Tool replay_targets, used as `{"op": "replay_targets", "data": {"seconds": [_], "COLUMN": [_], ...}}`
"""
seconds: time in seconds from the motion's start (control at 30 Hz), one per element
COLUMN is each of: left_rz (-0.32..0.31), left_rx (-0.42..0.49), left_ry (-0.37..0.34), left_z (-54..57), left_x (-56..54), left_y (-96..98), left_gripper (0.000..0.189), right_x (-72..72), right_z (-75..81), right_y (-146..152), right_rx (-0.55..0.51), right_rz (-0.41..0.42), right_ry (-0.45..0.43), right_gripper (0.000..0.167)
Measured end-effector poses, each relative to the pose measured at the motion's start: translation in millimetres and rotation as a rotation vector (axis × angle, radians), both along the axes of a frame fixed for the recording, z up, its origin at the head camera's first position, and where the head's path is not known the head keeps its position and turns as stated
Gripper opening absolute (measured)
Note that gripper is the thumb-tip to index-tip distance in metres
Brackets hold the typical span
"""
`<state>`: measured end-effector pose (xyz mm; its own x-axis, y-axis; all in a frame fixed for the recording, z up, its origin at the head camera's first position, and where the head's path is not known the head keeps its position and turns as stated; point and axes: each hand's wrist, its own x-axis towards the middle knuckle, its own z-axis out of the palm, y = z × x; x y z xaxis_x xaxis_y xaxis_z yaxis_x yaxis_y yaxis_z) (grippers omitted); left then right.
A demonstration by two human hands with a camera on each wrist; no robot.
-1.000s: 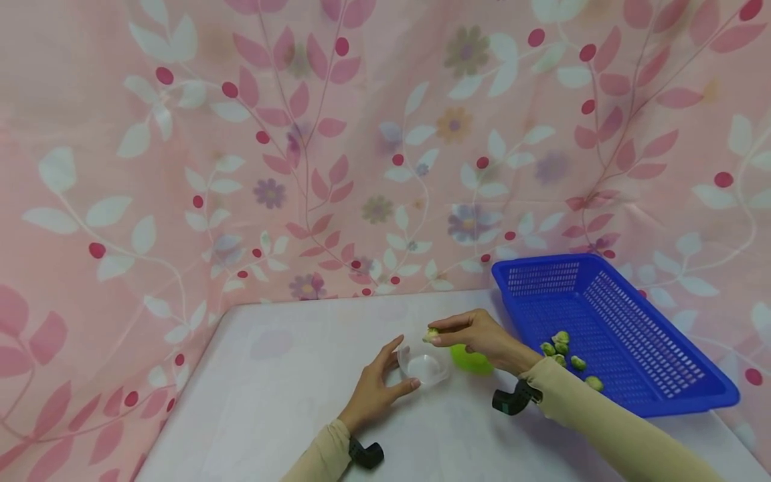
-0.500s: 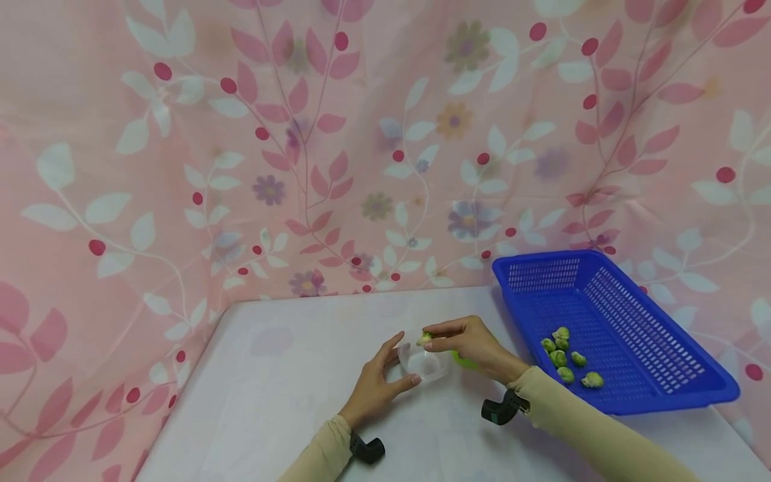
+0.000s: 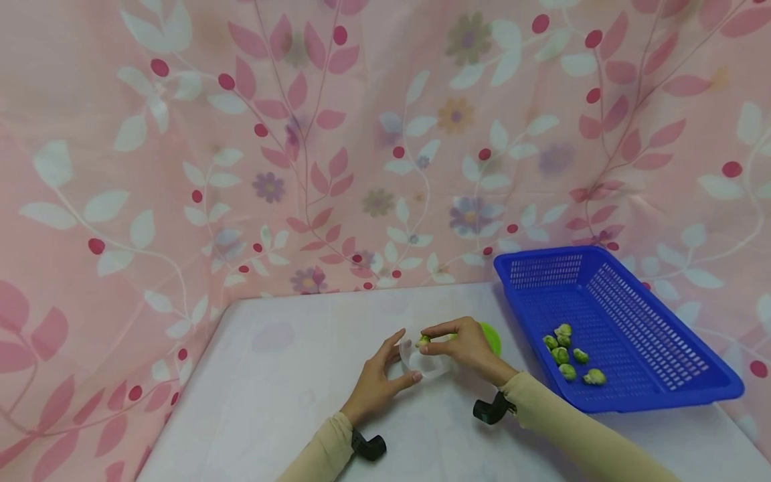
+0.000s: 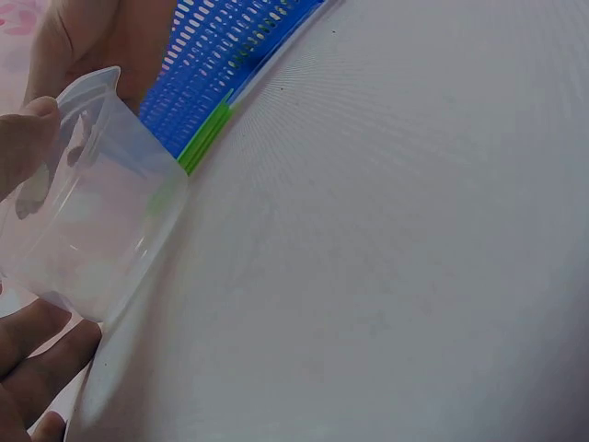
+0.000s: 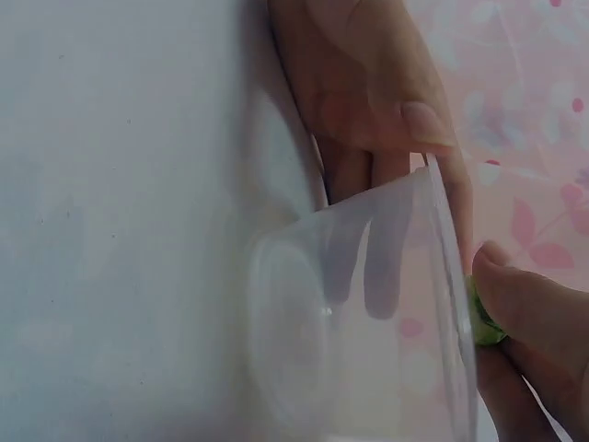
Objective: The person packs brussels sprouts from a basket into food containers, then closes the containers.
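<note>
- Grip: R hand [image 3: 466,347] pinched a sprout [image 5: 486,329] btwn thumb & fingers; L hand [image 3: 373,388] held a clear container [image 4: 97,216], thumb at its near side, other fingers further back.
- Backdrop [image 3: 361,127]: pink cloth w/ pale leaves, red berries, scattered flowers; hung behind the table, a few soft folds in it.
- Table [image 3: 283,381]: white top, ran under both hands.
- Basket [image 3: 626,335]: blue plastic, slotted walls, sat at the R end of the table, well apart from L hand.
- Sleeves: both beige, the R sleeve [image 3: 578,422] stretched in front of the basket, the L sleeve [image 3: 319,448] came in from the bottom edge.
- Container: translucent, mouth facing up, btwn the two hands near mid-table.
- Green item [image 3: 492,339]: bright, rounded, partly hidden behind R hand, btwn container & basket — exact type couldn't be told.
- Wrist devices: black, one per wrist, R device [image 3: 490,411] & L device [image 3: 369,447].
- Loose sprouts [image 3: 560,355]: approx seven, green, grouped toward the basket's L side, some touching.
- Held sprout: up at the container's mouth, just beside the rim in R wrist view, partly covered by the thumb — above or slightly inside, couldn't tell.
</note>
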<state>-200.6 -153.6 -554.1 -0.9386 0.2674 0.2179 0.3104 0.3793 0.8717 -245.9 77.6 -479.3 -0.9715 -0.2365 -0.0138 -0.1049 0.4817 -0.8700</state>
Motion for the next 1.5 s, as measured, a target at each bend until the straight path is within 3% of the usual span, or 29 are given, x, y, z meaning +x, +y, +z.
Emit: {"op": "replay_targets", "data": {"seconds": [0.27, 0.37, 0.53, 0.63, 1.03, 1.33, 1.5], "left_rz": [-0.004, -0.008, -0.014, -0.014, -0.021, -0.021, -0.020], "left_rx": [0.015, 0.016, 0.020, 0.023, 0.021, 0.034, 0.045], "left_ry": [-0.013, -0.010, 0.009, 0.016, 0.016, 0.007, 0.007], "left_z": [0.1, -1.6, -2.5, -2.4, -3.5, -3.4, -3.4], "left_x": [3.5, 3.2, 0.8, -0.3, -0.3, -2.0, -1.4], "left_y": [-2.0, -2.9, -3.1, -2.9, -2.1, -0.6, -0.5], "left_gripper": [0.090, 0.090, 0.087, 0.087, 0.088, 0.089, 0.089], "right_x": [-5.3, -7.3, -11.2, -11.5, -6.2, -8.7, -4.3], "right_z": [-13.7, -16.7, -20.7, -22.2, -24.0, -18.2, -15.4], "right_y": [-4, -6, -10, -14, -28, -31, -34], "right_rx": [-0.002, 0.017, 0.086, 0.129, 0.239, 0.391, 0.426], "right_rz": [0.039, 0.078, 0.138, 0.142, 0.146, 0.136, 0.108], "right_ry": [0.037, 0.119, 0.338, 0.399, 0.256, 0.217, 0.248], "right_gripper": [0.031, 0.031, 0.028, 0.027, 0.025, 0.022, 0.024]}}
